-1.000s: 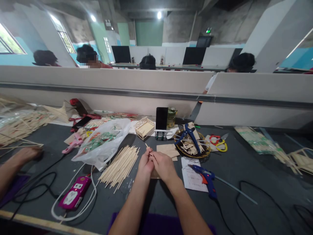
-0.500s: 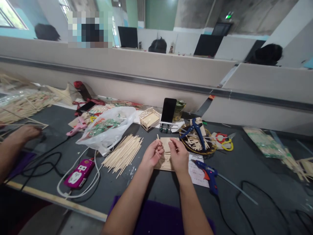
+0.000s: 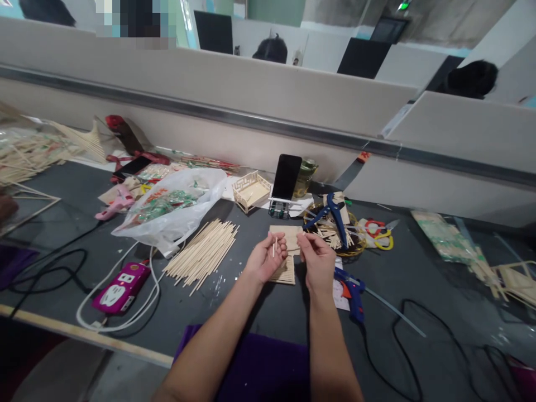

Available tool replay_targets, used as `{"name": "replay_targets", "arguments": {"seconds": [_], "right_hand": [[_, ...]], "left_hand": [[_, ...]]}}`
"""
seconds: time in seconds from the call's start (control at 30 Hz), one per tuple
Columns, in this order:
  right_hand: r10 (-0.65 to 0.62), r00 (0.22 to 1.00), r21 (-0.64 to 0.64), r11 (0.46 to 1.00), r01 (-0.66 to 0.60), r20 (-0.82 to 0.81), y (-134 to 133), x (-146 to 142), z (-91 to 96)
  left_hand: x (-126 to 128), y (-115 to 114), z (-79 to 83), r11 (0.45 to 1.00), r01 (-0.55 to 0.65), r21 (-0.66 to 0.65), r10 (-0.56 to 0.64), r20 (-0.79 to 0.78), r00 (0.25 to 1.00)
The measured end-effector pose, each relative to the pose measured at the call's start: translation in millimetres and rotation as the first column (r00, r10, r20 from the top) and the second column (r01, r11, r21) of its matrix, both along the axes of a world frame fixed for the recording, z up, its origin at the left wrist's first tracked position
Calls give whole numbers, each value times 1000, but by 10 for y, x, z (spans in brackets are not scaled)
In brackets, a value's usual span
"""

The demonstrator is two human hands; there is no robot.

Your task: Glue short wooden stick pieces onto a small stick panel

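Holding short wooden sticks [image 3: 274, 248] in loosely curled left grip [image 3: 267, 258]; pinching right grip [image 3: 318, 259] together, cannot tell on what. Could spill sticks onto slatted panel [image 3: 286, 273] just below by tilting left palm.

Wide dark surface [image 3: 460, 279] here, pale wooden edge [image 3: 84, 336] along its front, grey floor [image 3: 129, 374] showing at lower left. Behind it stands a pale partition [image 3: 209, 78] — a dark rail [image 3: 259, 120] slanting right across. Over the top, two black screens [image 3: 213, 32] by white panels [image 3: 318, 53] — and there's grey concrete wall [image 3: 330, 17], a glowing green sign [image 3: 403, 6], a pale pillar [image 3: 498, 33] at right.
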State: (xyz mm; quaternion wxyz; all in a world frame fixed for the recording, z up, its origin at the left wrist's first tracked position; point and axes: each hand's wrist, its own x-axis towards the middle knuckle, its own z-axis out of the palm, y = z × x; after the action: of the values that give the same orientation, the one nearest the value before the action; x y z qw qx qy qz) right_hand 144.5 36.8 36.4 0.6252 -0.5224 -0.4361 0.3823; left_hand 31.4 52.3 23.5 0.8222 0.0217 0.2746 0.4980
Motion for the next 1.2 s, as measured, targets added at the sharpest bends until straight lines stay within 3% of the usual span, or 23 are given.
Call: {"name": "replay_targets", "arguments": {"seconds": [0.17,0.27,0.4,0.63,0.73,0.83,0.9,0.97,1.1,1.2], "right_hand": [[179,919,-30,983,-180,351,-77,-138,-18],[144,858,47,980,-191,493,-101,-193,-45],[19,859,163,980,-118,512,-106,-163,-12],[-15,722,145,982,-119,692,-101,-193,9],[7,756,147,980,-136,654,-90,-202,-7],[64,848,103,985,-138,526,-97,-182,-1],[38,930,81,994,-72,365,-105,-146,13],[-76,977,87,994,60,198,-104,-86,28],[-314,949,207,931,301,36,-76,76,66],[-375,918,269,904,331,131,-65,164,92]], "left_hand": [[-40,10,30,998,-46,50,44,54,998],[-46,4,46,997,-31,67,26,81,996],[-37,-6,48,998,6,68,-11,77,997],[74,-57,77,996,73,46,-75,37,997],[115,-74,95,994,90,66,-92,29,995],[121,-78,89,992,111,55,-115,70,991],[101,-72,76,992,114,58,-120,117,986],[68,-62,65,991,106,86,-119,169,978],[9,-47,52,985,81,152,-116,242,963],[0,-42,40,984,69,167,-113,274,955]]}}
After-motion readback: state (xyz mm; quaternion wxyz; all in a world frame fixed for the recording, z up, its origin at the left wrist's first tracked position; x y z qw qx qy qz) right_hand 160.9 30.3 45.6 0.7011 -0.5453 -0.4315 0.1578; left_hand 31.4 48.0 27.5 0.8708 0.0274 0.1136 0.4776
